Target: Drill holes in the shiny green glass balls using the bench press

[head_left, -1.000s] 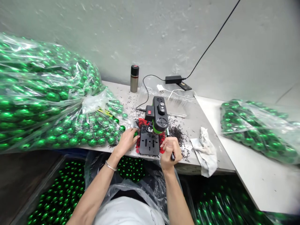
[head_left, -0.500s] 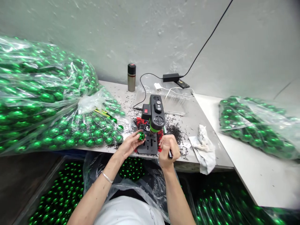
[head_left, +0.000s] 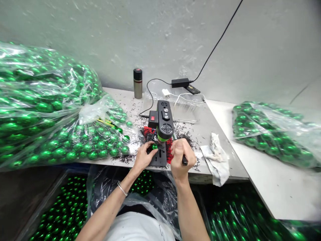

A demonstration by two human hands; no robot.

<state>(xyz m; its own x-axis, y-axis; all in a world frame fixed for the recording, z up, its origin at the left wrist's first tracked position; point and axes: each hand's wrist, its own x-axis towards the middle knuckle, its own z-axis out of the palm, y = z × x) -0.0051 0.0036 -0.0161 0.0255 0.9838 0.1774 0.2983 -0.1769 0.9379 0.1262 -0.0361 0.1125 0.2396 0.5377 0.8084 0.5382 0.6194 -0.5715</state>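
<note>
A small black bench press machine [head_left: 166,120] stands on the grey table, its slotted base plate [head_left: 159,160] at the front. My left hand [head_left: 145,154] pinches a shiny green ball [head_left: 154,146] between thumb and fingers, under the machine's head and over the plate. To the right of the machine, my right hand [head_left: 182,156] is wrapped round the black-tipped lever handle [head_left: 184,161]. Red material [head_left: 170,150] and many tiny black bits [head_left: 184,135] lie around the base.
Clear bags of green balls sit at the left [head_left: 50,110] and right [head_left: 265,134]. Behind the machine are a flask [head_left: 137,83], a power adapter [head_left: 180,82] and a clear plastic tray [head_left: 188,115]. A white cloth [head_left: 216,160] hangs over the front edge. More green balls lie below.
My left hand has moved the green ball in under the machine's head, its fingers now curled closer round it. My right hand has shifted with the lever, whose tip points more towards me.
</note>
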